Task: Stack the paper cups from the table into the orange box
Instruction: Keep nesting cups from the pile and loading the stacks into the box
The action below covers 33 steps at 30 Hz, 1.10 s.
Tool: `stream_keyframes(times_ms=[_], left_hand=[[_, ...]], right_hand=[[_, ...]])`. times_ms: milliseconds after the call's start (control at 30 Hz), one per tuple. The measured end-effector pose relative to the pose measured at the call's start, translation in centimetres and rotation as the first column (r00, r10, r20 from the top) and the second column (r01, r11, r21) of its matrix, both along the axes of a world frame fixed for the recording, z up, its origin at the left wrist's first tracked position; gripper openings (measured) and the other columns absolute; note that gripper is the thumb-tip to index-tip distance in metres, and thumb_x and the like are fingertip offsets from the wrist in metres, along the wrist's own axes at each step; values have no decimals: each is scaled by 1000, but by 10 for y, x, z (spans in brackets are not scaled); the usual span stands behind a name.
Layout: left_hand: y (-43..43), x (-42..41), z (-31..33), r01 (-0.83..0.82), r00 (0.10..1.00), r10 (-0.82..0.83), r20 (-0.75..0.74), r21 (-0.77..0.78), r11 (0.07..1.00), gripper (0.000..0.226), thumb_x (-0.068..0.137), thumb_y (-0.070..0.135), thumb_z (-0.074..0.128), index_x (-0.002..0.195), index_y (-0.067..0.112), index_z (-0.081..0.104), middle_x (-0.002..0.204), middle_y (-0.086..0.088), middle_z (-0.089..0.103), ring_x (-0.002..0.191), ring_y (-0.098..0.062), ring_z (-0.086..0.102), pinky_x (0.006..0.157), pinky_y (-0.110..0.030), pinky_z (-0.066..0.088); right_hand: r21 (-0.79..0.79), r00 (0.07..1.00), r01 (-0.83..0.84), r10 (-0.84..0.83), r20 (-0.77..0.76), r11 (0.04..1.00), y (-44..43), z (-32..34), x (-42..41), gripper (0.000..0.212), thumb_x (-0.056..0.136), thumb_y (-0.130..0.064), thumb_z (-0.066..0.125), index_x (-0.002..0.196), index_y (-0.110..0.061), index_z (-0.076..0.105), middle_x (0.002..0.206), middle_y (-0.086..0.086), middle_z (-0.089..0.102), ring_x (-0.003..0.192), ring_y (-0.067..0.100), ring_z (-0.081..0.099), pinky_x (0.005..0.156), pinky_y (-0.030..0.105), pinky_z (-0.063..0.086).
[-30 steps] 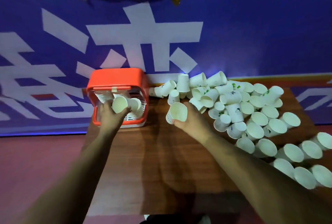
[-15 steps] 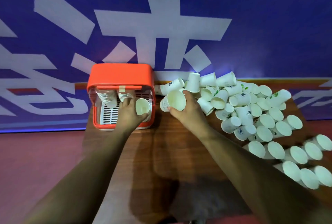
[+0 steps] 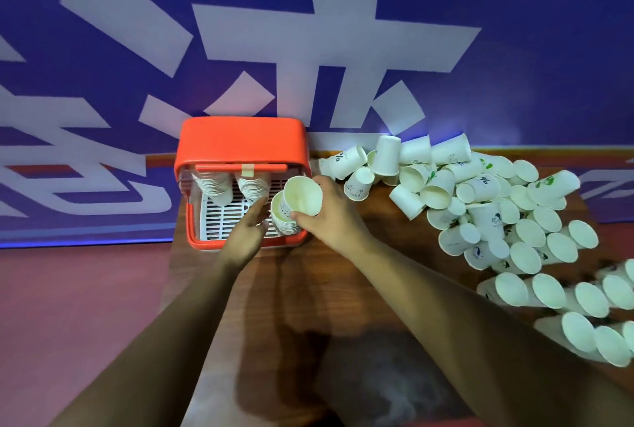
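Observation:
The orange box point(image 3: 240, 143) stands at the table's far left, its white slatted floor showing. Two cup stacks point(image 3: 215, 186) lean at its back. My left hand point(image 3: 244, 236) reaches inside and holds a third cup stack point(image 3: 286, 221) at the front right corner, fingers and thumb on its left side. A single paper cup point(image 3: 303, 195) sits in the grip of my right hand point(image 3: 331, 219), its mouth facing me, just above the top of that third stack. A pile of loose white cups point(image 3: 480, 207) lies on the right.
The brown wooden table point(image 3: 308, 289) has bare wood between my forearms. Loose cups spread from behind the box's right side down to the right edge. A blue banner with white characters point(image 3: 326, 49) hangs right behind the table. Red floor lies to the left.
My right hand has carried its cup left from the table's middle to the box's right corner. My left hand has brought the stack to the front right corner.

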<state>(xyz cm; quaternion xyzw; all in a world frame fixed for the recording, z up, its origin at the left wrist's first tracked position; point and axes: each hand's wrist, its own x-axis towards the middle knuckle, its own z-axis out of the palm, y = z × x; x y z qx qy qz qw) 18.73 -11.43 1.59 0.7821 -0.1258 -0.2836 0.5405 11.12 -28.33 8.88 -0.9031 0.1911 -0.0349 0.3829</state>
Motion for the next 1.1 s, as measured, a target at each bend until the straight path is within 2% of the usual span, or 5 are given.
stream_keyframes(times_ms=[200, 367, 533, 867, 1100], left_hand=[[5, 0, -5, -98, 980, 76, -182, -112, 989, 32, 105, 27, 43, 127, 16, 64, 121, -1, 69, 113, -14, 65, 103, -34, 48], [5, 2, -13, -108, 976, 93, -196, -67, 992, 28, 99, 44, 52, 119, 30, 67, 117, 10, 69, 111, -9, 64, 105, -34, 46], [5, 3, -24, -109, 968, 95, -232, -49, 993, 67, 71, 76, 63, 126, 38, 62, 122, 11, 67, 115, -12, 64, 107, -40, 46], [-13, 5, -18, -240, 937, 193, -290, -138, 961, 10, 96, 41, 60, 105, 44, 65, 104, 13, 72, 106, -12, 67, 104, -37, 49], [-23, 14, -21, -199, 956, 142, -256, -212, 957, 43, 99, 25, 54, 141, 35, 53, 136, 18, 60, 131, -3, 51, 116, -42, 35]], right_hand=[[-178, 981, -95, 61, -185, 979, 20, -30, 11, 81, 81, -41, 72, 148, -20, 33, 133, 13, 46, 123, 34, 45, 102, 41, 41], [-36, 977, -20, 12, -214, 999, 18, -47, 7, 78, 82, -39, 73, 144, -14, 32, 131, 14, 57, 117, 31, 57, 90, 39, 50], [214, 961, 165, -108, -255, 963, 21, -69, 2, 60, 81, -43, 73, 127, -13, 48, 122, 7, 66, 109, 25, 64, 91, 42, 53], [392, 958, 273, -209, -199, 878, 25, -92, 23, 51, 93, -28, 62, 141, -18, 47, 128, 3, 64, 112, 10, 62, 95, 24, 49], [508, 964, 263, -199, -178, 821, 23, -108, 44, 57, 85, -30, 61, 140, -30, 46, 104, -23, 64, 106, 1, 60, 105, 36, 47]])
